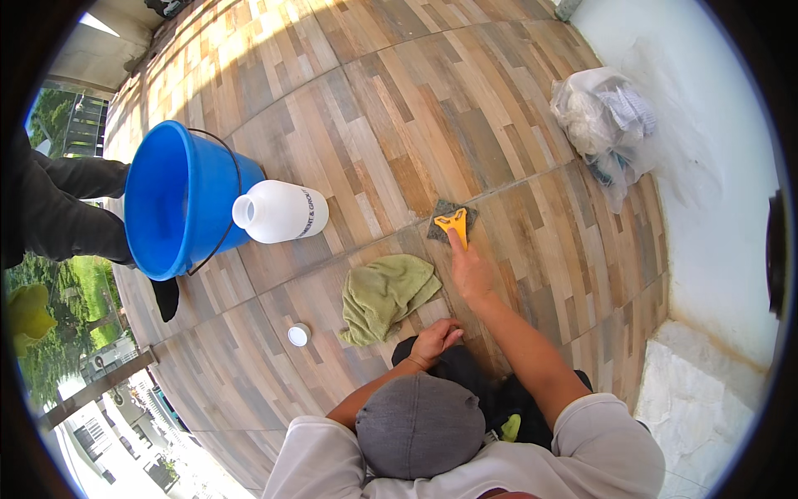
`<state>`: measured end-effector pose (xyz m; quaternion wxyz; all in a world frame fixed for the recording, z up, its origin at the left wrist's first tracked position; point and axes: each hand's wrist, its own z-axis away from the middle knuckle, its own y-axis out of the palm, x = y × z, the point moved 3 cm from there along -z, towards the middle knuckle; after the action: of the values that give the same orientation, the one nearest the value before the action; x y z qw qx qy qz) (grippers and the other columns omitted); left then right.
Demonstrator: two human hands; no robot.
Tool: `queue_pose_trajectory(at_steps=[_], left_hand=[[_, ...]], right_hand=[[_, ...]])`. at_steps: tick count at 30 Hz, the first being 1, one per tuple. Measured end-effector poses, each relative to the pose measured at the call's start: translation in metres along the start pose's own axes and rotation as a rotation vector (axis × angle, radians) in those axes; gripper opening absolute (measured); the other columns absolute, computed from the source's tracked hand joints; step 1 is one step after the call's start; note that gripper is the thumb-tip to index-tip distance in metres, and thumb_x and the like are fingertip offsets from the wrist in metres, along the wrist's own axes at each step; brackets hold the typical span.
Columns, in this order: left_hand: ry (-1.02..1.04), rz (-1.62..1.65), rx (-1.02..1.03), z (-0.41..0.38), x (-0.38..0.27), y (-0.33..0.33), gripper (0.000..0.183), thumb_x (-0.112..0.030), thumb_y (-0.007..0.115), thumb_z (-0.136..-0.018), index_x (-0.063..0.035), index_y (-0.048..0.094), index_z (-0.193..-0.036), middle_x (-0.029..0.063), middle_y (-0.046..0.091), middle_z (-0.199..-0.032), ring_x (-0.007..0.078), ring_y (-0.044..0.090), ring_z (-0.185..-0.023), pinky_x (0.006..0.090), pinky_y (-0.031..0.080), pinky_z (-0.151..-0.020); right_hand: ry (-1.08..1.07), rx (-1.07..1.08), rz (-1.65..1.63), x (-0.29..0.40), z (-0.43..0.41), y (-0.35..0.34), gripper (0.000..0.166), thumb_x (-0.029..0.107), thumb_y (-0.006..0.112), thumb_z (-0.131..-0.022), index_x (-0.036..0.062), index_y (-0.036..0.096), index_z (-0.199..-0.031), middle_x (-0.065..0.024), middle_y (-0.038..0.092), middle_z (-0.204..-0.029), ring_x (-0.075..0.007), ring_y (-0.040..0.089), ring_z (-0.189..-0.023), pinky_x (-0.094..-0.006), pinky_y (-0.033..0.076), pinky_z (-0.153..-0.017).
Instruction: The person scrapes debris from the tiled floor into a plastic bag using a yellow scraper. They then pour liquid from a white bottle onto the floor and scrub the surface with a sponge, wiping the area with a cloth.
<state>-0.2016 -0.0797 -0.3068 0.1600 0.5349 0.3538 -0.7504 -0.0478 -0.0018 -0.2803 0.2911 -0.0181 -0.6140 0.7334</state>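
Note:
My right hand (pixel 472 273) grips a yellow plastic scrubber handle (pixel 458 232). Under its head, a grey scouring pad (pixel 436 232) lies flat against the wood-look tile floor (pixel 399 143) at a grout line. Resting near my bent knee, my left hand (pixel 436 342) holds nothing, its fingers loosely bent. Just beyond it lies a crumpled green cloth (pixel 389 293). A white plastic bottle (pixel 283 212), uncapped and bearing writing, is farther to the left. On the tiles left of the cloth there is a small white cap (pixel 299 335).
Beside the bottle stands a blue bucket (pixel 206 193) with a dark wire handle. Another person's dark-trousered legs (pixel 68 206) are behind it at far left. Clear plastic bags (pixel 601 125) lie against the white wall (pixel 698 243) at right. Greenery shows past the floor's left edge.

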Motion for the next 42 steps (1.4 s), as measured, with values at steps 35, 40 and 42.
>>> queue_pose_trajectory(at_steps=[35, 40, 42], left_hand=[[-0.088, 0.202, 0.021, 0.002, -0.003, -0.01, 0.02, -0.02, 0.055, -0.086, -0.0092, 0.055, -0.102, 0.009, 0.058, -0.087, 0.0255, 0.058, -0.082, 0.0317, 0.048, -0.069], [-0.055, 0.223, 0.025, -0.001, -0.003, -0.015, 0.021, -0.016, 0.053, -0.087, -0.0093, 0.052, -0.106, 0.0093, 0.057, -0.088, 0.0267, 0.058, -0.08, 0.0323, 0.048, -0.065], [-0.063, 0.222, 0.034, 0.0, -0.001, -0.013, 0.021, -0.015, 0.052, -0.087, -0.0094, 0.051, -0.107, 0.0095, 0.056, -0.088, 0.0269, 0.058, -0.079, 0.0326, 0.048, -0.065]], right_hand=[[-0.248, 0.057, 0.11, 0.127, -0.229, -0.036, 0.038, 0.014, 0.04, -0.086, 0.0177, 0.038, -0.124, -0.0184, 0.057, -0.081, -0.034, 0.061, -0.075, -0.0432, 0.05, -0.062], [-0.156, 0.012, -0.001, 0.184, -0.352, -0.069, 0.041, 0.011, 0.034, -0.085, 0.0163, 0.039, -0.126, -0.0171, 0.06, -0.101, -0.0325, 0.059, -0.091, -0.0435, 0.046, -0.077], [-0.186, 0.034, 0.02, 0.181, -0.352, -0.067, 0.04, 0.011, 0.035, -0.085, 0.0166, 0.04, -0.125, -0.0165, 0.06, -0.1, -0.0326, 0.059, -0.09, -0.0436, 0.047, -0.075]])
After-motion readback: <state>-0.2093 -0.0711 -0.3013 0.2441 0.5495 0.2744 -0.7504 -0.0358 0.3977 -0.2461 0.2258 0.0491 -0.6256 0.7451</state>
